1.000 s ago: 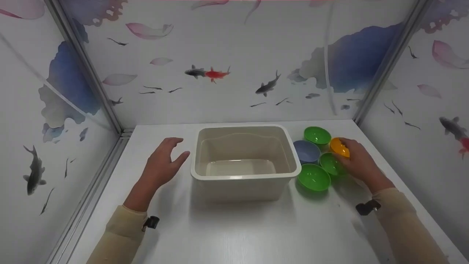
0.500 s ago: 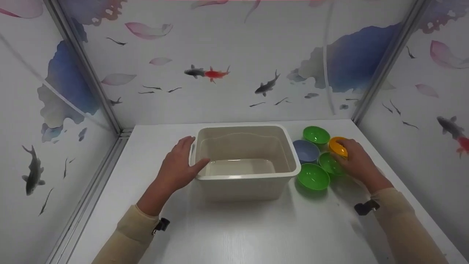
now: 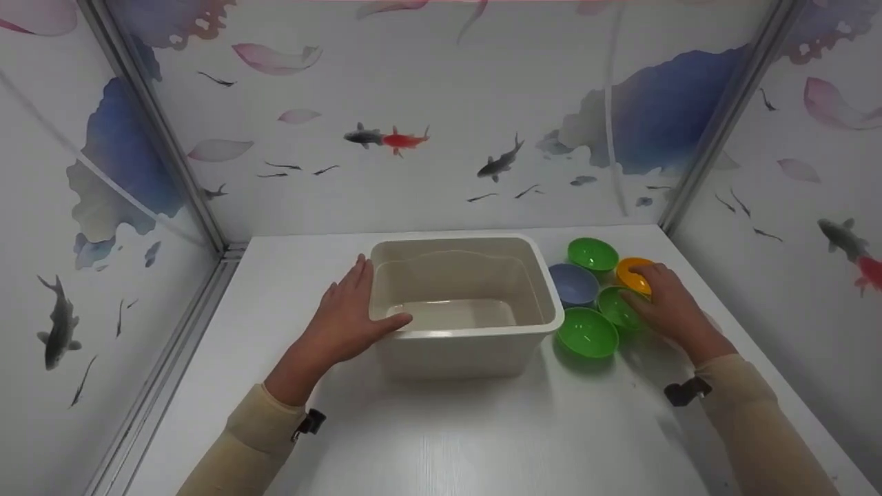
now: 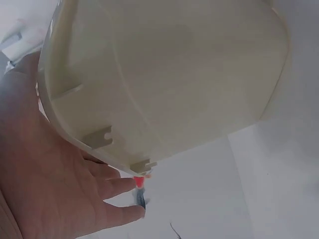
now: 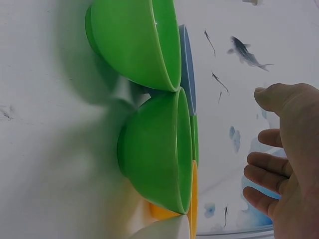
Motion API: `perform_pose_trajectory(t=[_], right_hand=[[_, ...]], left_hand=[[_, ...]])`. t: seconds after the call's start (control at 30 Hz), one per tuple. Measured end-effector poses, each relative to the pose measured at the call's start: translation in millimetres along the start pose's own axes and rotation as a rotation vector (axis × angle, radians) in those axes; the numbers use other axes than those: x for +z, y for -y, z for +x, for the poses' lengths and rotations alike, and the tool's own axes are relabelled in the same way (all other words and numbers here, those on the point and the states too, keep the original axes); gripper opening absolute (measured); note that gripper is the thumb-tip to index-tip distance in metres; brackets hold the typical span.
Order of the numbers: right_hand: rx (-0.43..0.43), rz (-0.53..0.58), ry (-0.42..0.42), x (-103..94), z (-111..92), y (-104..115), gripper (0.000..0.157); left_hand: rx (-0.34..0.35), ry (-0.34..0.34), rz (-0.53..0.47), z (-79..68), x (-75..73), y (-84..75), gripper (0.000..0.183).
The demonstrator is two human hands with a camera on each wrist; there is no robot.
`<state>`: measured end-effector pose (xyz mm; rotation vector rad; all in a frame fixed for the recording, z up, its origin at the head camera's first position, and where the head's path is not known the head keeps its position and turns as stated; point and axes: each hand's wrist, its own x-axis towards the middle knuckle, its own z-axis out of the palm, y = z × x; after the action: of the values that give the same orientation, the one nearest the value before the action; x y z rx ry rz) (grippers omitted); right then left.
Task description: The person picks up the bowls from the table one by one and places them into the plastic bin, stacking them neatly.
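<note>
My left hand (image 3: 337, 320) lies along the left end of a cream plastic tub (image 3: 451, 358). Its fingers run straight along the outside while the thumb reaches over the near left corner of the rim. From the left wrist view, the palm and fingers (image 4: 117, 186) face the tub's underside of rim. Above a cluster of bowls hovers my right hand (image 3: 672, 313), fingers loosely bent and holding nothing. Beneath and around it are an orange bowl (image 3: 630, 269), green bowls (image 3: 587, 334) and a blue-grey bowl (image 3: 573, 284). In the right wrist view the hand (image 5: 294, 169) is apart from them.
Part of a white bowl (image 5: 169, 230) shows at the bottom of the right wrist view; my right hand mostly hides it in the head view. The white table (image 3: 441, 441) is bounded by printed panels (image 3: 427, 186) with metal corner posts.
My left hand has moved right from beside the tub to its left rim, the thumb now over the edge. My right hand has stayed over the bowls.
</note>
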<state>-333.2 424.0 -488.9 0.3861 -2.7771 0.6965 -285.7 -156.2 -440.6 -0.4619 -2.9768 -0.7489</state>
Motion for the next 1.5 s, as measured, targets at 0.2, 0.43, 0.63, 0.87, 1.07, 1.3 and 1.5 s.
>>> perform_pose_trajectory(t=[0.2, 0.43, 0.63, 0.87, 1.07, 1.3, 1.5], right_hand=[[-0.015, 0.009, -0.023, 1.7, -2.1, -2.2, 0.051], [0.0, 0.011, -0.007, 4.4, -4.0, -4.4, 0.055], [0.029, 0.008, -0.003, 4.5, -6.1, -6.8, 0.055], [0.043, 0.02, 0.009, 3.6, -9.8, -6.1, 0.057], [0.048, 0.017, 0.003, 1.8, -12.0, -5.8, 0.057], [0.033, 0.01, -0.03, -0.4, -20.2, -14.1, 0.059], [0.009, 0.005, -0.086, -3.0, -29.9, -32.7, 0.067]], left_hand=[[-0.003, 0.035, 0.017, -0.5, 2.3, -5.9, 0.138], [-0.019, 0.046, 0.022, -1.5, 4.2, -6.4, 0.144], [-0.021, 0.044, 0.033, -1.4, 3.3, -6.9, 0.147], [-0.028, 0.051, 0.034, -2.3, 2.0, -8.8, 0.147], [-0.036, 0.053, 0.042, -2.0, 1.2, -9.6, 0.144], [-0.035, 0.058, 0.052, -2.6, 1.9, -8.7, 0.147], [-0.025, 0.049, 0.055, -1.9, 2.7, -8.8, 0.145]])
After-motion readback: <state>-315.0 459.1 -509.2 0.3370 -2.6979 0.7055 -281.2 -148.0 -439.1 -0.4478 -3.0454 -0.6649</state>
